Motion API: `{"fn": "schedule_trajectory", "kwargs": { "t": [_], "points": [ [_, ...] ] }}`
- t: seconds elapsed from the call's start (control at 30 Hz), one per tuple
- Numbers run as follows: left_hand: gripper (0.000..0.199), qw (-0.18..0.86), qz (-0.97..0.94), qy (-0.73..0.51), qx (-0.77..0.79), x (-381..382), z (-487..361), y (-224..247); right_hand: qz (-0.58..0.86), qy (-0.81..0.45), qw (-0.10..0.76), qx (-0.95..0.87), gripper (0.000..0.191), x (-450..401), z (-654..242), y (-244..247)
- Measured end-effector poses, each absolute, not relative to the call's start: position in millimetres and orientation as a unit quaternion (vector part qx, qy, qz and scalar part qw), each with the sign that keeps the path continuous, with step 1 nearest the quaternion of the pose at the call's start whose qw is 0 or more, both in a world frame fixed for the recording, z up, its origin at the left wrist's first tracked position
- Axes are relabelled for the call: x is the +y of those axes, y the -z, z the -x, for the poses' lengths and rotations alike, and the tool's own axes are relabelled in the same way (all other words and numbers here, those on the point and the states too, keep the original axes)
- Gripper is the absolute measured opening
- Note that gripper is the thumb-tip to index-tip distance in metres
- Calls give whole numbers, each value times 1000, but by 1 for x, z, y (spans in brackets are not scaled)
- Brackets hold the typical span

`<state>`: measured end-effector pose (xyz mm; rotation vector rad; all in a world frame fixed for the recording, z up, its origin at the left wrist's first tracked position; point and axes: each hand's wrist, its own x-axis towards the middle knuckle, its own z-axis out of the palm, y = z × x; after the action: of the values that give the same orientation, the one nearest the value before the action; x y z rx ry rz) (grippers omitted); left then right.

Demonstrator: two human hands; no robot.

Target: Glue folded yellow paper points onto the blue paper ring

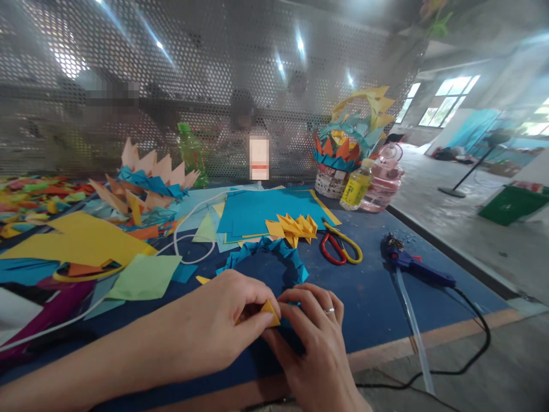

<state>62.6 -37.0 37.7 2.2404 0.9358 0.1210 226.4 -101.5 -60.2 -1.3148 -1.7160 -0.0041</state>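
Near the table's front edge, my left hand pinches a small folded yellow paper piece between thumb and index finger. Close against it on the right is my right hand, a ring on one finger; its fingers are bent around the near end of a blue folded paper ring. That ring curves on the table beyond both hands, its near part hidden by them. A cluster of folded yellow pieces lies behind it, in front of blue paper sheets.
Scissors and a blue glue gun with a cord lie to the right. Bottles and a basket stand at the back right. Paper sheets, a white cable and paper crowns fill the left.
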Motion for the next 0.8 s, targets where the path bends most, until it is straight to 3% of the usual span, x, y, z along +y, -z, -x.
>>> {"fn": "schedule_trajectory", "kwargs": {
  "t": [0.4,0.47,0.57,0.67,0.8],
  "points": [
    [17,347,-878,-52,325,-41,-61,-49,511,-68,488,-704,8,-101,-224,59],
    [10,317,-879,-52,351,-41,-58,-51,511,-73,483,-707,10,-101,-224,58],
    [16,226,-886,-29,403,-40,-54,-49,514,-73,469,-715,9,-101,-226,56],
    [5,150,-906,-4,395,-39,-54,-40,510,-70,460,-724,10,-101,-227,54],
    [12,101,-929,-31,356,-41,-56,-28,505,-64,460,-728,9,-102,-227,53]
  ]
}}
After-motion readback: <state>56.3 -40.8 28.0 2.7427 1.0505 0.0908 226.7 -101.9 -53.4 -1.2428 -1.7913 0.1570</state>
